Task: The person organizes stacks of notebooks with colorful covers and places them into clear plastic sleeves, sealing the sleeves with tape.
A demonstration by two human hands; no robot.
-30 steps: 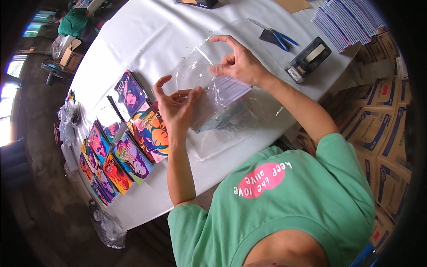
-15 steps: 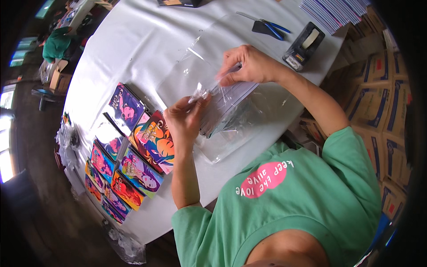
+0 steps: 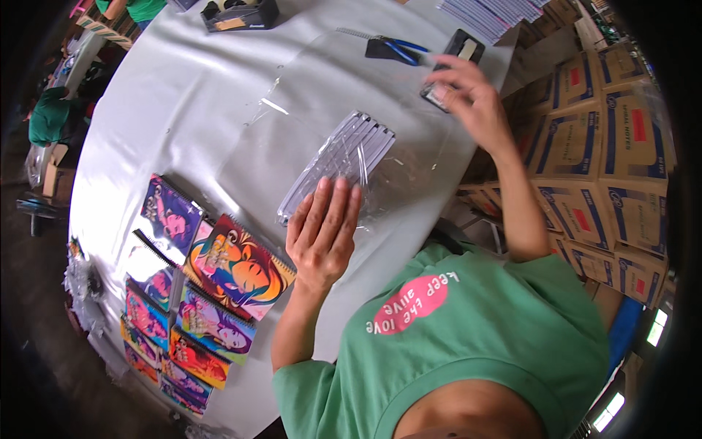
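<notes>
A stack of spiral-bound notebooks [image 3: 349, 150] in clear plastic wrap lies on the white-covered table, its edges facing up. My left hand [image 3: 322, 238] rests on its near end, fingers stretched out flat. Over at the right, my right hand [image 3: 474, 102] is raised at a black tape dispenser [image 3: 466, 47], partly covering it. Its fingers are spread and somewhat blurred; nothing shows in them. Whether they touch the tape is hard to see.
Colourful spiral notebooks [image 3: 238, 263] lie in overlapping rows at left. Blue-handled pliers [image 3: 404, 51] lie beside the dispenser. A second black dispenser [image 3: 241, 13] stands at the far edge. Stacked notebooks [image 3: 486, 16] are at the far right, cartons [image 3: 570, 146] beyond the table's right side.
My right hand has left the wrapped notebooks and moved right to the tape dispenser. The bundle now lies on the table, and my left hand has gone from pinching the plastic to lying flat.
</notes>
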